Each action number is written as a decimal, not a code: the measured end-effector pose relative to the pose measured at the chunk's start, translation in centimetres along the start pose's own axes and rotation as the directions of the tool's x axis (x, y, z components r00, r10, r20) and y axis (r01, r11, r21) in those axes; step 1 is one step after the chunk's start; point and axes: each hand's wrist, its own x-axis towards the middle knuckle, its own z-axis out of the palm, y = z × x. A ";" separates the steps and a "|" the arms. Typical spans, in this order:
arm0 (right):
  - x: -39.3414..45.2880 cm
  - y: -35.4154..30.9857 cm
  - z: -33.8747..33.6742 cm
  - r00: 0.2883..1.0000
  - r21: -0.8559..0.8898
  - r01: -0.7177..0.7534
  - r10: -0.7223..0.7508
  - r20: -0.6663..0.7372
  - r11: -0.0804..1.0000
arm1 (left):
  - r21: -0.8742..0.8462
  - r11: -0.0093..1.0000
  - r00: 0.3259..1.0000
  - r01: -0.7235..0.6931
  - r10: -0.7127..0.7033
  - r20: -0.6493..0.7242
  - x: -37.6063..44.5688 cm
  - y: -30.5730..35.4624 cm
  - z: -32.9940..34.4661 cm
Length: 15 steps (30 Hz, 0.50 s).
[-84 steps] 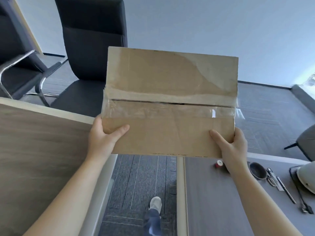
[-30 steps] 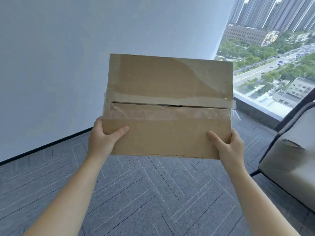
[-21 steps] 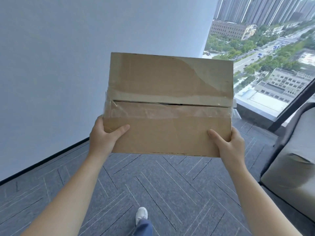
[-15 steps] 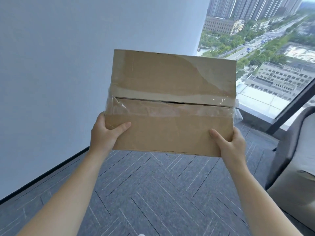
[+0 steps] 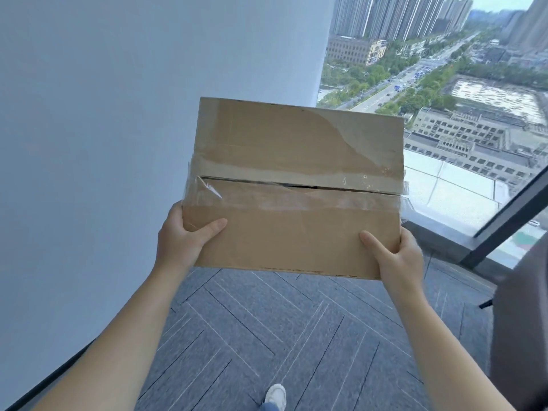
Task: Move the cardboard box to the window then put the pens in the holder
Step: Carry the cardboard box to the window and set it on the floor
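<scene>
The left hand (image 5: 182, 241) clamps the near left corner of the flat brown cardboard box with clear tape along its slit seam (image 5: 293, 188), thumb on top. The box spans between both hands, off the floor. It looks light and stiff; corner grips suit it. The right hand (image 5: 397, 256) clamps the near right corner, the window (image 5: 462, 93) beyond it.

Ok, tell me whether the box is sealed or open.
Shut, loosely: the box flaps lie flat under clear tape, with a dark gap along the seam.
</scene>
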 end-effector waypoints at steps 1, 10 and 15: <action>3.0 0.0 0.5 1.000 0.000 -0.002 0.002 -0.002 1.000 | 0.001 1.000 1.000 -0.002 0.002 0.000 2.5 0.2 1.6; 23.6 1.1 4.2 0.998 0.007 -0.058 0.058 -0.027 0.998 | 0.032 0.999 0.998 0.018 -0.020 0.063 21.9 0.6 13.6; 34.0 4.4 7.5 0.991 -0.006 -0.107 0.106 -0.086 0.994 | 0.037 0.999 0.986 0.032 -0.038 0.159 33.2 -1.8 20.6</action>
